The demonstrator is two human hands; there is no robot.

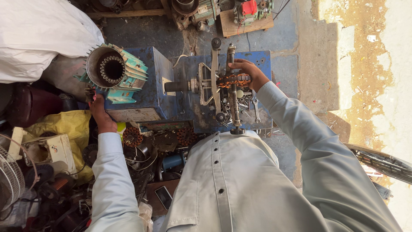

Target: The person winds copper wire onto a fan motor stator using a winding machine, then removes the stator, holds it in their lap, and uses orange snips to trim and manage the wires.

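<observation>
My right hand (pixel 251 73) is closed over an orange copper-wound coil former (pixel 234 80) mounted on the spindle of a blue winding machine (pixel 195 111). My left hand (pixel 99 115) reaches down to the left of a blue metal box (pixel 150 92). Its fingers pinch a small dark part with a red tip (pixel 90 93). A teal finned motor stator housing (pixel 116 71) lies on the box, its round bore facing up. Both arms wear pale grey sleeves.
A white sack (pixel 38 34) fills the upper left. A yellow bag (pixel 64 124), a white box (pixel 49 150), a fan grille (pixel 9 180), copper-wound stators (pixel 132 136) and a phone (pixel 164 196) clutter the lower left. Motors on a wooden board (pixel 244 15) stand at the top.
</observation>
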